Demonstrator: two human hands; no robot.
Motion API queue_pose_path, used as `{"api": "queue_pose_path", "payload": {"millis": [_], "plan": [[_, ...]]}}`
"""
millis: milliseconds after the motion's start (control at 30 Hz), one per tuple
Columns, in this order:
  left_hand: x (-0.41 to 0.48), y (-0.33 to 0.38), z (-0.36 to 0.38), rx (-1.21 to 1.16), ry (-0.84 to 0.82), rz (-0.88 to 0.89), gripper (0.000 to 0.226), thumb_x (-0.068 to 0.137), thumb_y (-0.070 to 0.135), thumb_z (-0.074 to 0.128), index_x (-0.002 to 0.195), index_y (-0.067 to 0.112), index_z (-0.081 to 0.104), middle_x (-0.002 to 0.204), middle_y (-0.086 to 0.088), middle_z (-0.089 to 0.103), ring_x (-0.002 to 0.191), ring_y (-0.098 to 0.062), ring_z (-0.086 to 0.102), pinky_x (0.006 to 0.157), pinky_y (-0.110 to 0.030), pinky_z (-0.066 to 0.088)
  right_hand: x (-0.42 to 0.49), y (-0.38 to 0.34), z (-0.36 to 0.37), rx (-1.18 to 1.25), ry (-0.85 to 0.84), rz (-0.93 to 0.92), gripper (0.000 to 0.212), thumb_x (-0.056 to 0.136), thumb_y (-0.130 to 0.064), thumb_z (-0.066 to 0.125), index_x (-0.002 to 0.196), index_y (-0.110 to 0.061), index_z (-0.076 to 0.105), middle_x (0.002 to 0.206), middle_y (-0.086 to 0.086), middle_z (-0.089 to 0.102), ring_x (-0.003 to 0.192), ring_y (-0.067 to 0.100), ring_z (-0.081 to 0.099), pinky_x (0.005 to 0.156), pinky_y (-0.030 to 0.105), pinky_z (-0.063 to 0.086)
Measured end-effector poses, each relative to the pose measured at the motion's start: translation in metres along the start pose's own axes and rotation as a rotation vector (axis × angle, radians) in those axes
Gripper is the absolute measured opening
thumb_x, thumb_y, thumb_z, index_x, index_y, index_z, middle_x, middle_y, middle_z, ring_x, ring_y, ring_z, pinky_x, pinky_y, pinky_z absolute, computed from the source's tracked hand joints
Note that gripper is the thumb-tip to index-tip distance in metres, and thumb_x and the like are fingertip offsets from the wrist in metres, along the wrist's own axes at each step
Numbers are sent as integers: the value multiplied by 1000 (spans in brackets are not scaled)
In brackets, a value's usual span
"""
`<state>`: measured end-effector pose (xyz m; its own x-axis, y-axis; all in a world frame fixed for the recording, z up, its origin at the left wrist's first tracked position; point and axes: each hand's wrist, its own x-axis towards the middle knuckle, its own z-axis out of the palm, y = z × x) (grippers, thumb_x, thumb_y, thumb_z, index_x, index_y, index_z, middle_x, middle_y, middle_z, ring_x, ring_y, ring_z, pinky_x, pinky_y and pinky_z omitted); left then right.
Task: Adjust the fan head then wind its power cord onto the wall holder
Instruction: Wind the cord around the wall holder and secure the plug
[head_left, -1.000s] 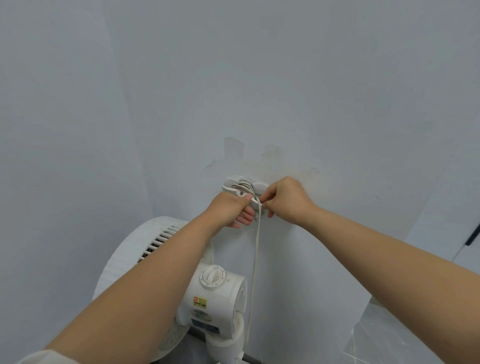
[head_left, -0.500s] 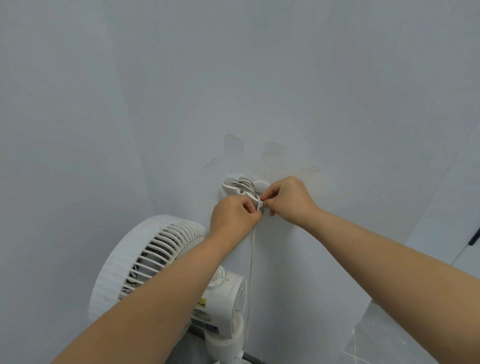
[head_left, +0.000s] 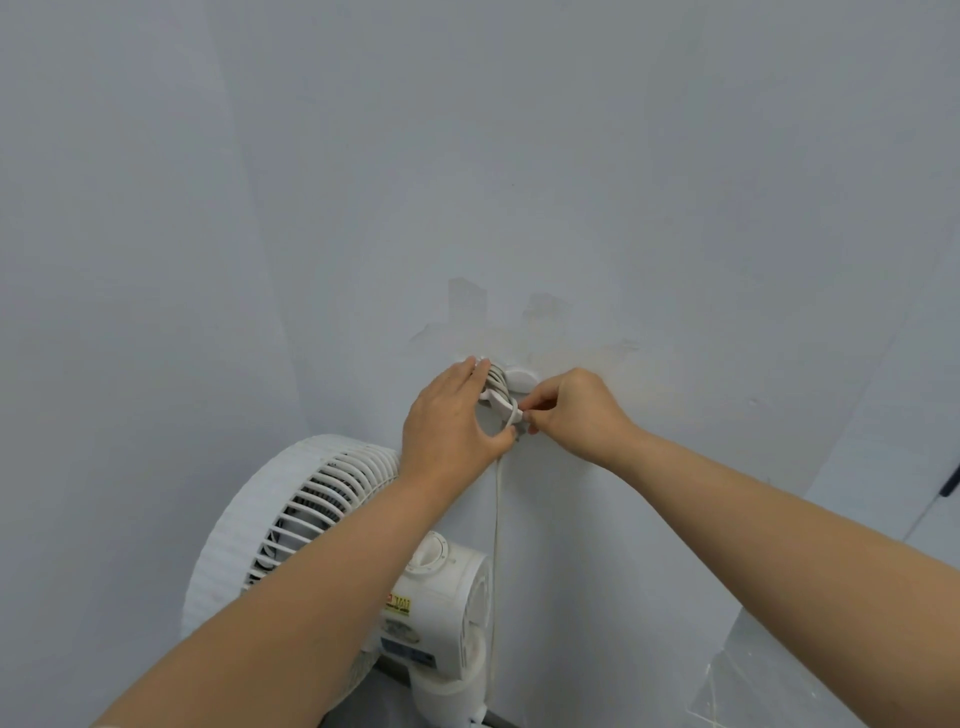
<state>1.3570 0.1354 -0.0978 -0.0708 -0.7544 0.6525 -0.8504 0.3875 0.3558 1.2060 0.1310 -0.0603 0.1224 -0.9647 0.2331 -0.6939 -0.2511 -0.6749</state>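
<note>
While the left hand (head_left: 452, 415) cups the wound turns of the cord (head_left: 497, 519) on the wall holder (head_left: 519, 379), fingers and thumb curved round them, the right hand (head_left: 576, 410) pinches a bit of cord at the coil's 4 o'clock. I'd tuck that bit snugly under a turn, the left hand pressing so nothing springs loose. One strand hangs toward 6 o'clock, down behind the fan (head_left: 311, 519).
</note>
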Motion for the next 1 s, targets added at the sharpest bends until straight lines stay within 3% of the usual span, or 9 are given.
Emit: {"api": "queue_pose_path", "payload": {"millis": [133,300,433,567,1000], "plan": [[2,-1,-5,26,-34,24,79,72,48,71,139,17,43,146,1,43,136,-14,38,108,-26,31,1,-2,1,-38,-58,-31,10,75,-6,73,81,-12,77,65,0,64,65,12,54,64,24,43],[6,-4,-7,80,-47,74,72,74,47,68,136,16,48,143,-2,48,132,-16,44,107,-31,35,1,-1,3,-102,28,-31,8,81,-16,69,77,-14,75,62,1,64,61,18,58,68,31,51],[11,-6,-7,151,33,137,61,65,46,65,114,10,66,113,-7,70,97,-23,69,81,-34,53,3,-3,1,-227,68,-34,11,83,-21,68,79,-12,73,59,1,58,68,23,61,67,31,49],[14,-7,-8,197,92,177,47,61,36,64,100,10,73,90,0,75,70,-19,70,61,-26,54,4,-3,-1,-284,86,-34,10,83,-16,64,77,-13,72,63,4,61,74,26,63,67,30,48],[13,-13,-1,191,42,155,45,68,33,67,107,11,70,103,-4,73,86,-20,71,61,-28,55,7,0,1,-278,96,-26,10,82,-15,63,74,-14,70,59,0,55,72,28,64,70,34,54]]}}
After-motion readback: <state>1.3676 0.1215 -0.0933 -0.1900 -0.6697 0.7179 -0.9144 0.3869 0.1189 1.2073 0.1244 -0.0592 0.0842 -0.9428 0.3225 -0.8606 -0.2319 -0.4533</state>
